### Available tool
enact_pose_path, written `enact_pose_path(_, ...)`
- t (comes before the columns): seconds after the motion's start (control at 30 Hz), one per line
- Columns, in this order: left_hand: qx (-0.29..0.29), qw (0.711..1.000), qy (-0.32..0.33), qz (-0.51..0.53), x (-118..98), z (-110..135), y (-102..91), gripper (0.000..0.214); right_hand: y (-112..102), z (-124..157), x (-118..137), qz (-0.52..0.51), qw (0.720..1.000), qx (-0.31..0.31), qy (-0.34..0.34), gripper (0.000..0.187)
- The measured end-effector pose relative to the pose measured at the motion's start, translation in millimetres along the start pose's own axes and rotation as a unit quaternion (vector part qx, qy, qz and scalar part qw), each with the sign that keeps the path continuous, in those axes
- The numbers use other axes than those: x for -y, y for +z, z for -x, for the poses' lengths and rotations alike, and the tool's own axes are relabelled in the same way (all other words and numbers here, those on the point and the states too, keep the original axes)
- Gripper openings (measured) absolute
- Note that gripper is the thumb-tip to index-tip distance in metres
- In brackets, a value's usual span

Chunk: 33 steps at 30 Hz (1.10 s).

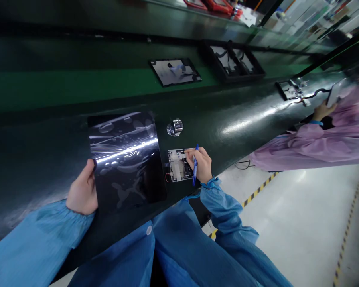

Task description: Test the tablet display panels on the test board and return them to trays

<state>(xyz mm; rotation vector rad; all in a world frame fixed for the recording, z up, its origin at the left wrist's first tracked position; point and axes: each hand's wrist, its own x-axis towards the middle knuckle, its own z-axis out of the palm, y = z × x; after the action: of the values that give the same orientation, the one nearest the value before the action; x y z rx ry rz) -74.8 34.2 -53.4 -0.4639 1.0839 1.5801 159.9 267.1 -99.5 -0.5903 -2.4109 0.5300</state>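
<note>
My left hand point(83, 190) grips the left edge of a large glossy black screen panel point(125, 179), thumb on top and the other fingers hidden. Clear film with bubbles and streaks of reflected light covers its face. To its right lies a circuit board point(177, 167) with pale tape strips, joined near its left side by a short red wire. Over that board's right part my right hand point(202, 164) is closed, with a blue pen point(195, 171) held across the fingers. Its fingertips meet at the board's upper edge; whether they also pinch something small I cannot tell.
A metal tally counter point(176, 126) stands beyond the board. Farther back lie a flat screen part point(176, 72) and a black divided tray point(242, 75) with parts. At right, a co-worker in a pink sleeve point(314, 145) holds a flat panel point(335, 93) near another device point(288, 90).
</note>
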Motion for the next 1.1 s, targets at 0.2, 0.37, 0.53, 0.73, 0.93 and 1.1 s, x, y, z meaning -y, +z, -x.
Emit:
enact_pose_path(0.2,-0.036,0.999,-0.029,0.027,-1.7,1.2,4.9,0.053,-0.6,-2.4,-0.8,0.001,1.000,-0.009,0.007,0.021)
enact_pose_path(0.37,-0.045,0.997,-0.026,0.060,1.4,6.4,11.7,0.053,1.5,-10.0,25.4,-0.025,0.989,-0.135,0.050,0.012)
enact_pose_path(0.53,0.001,0.999,0.023,0.039,8.2,1.7,2.1,0.051,16.0,-20.0,84.9,-0.193,0.979,0.042,0.060,0.058)
enact_pose_path(0.73,0.032,0.996,0.084,-0.001,13.4,0.2,-2.4,0.048,27.9,-19.3,111.4,-0.267,0.957,0.102,0.053,0.067)
enact_pose_path(0.93,0.041,0.994,0.101,-0.014,17.6,1.3,-5.0,0.047,36.4,-15.6,119.1,-0.183,0.975,0.064,0.110,0.076)
enact_pose_path(1.1,0.029,0.994,0.102,0.006,18.0,0.7,-5.2,0.046,36.4,-16.7,120.6,-0.219,0.967,0.077,0.100,0.094)
